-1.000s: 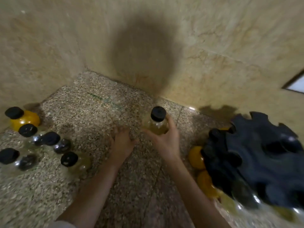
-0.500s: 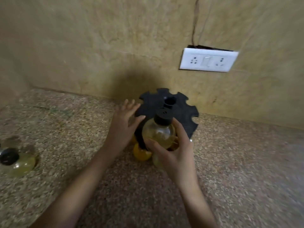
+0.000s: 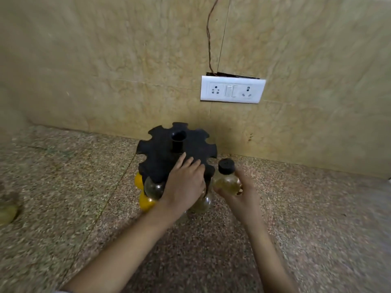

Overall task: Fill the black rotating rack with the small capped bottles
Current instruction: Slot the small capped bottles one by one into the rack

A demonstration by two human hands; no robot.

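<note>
Left hand [image 3: 186,185]: fingers spread flat on the rack [image 3: 163,153].
Right hand [image 3: 241,193]: fingers wrapped round a bottle [image 3: 226,178], at the rack's 4 o'clock.

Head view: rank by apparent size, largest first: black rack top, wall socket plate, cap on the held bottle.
1. black rack top
2. wall socket plate, clearly smaller, though it sits farther back
3. cap on the bottle in the right hand
</note>
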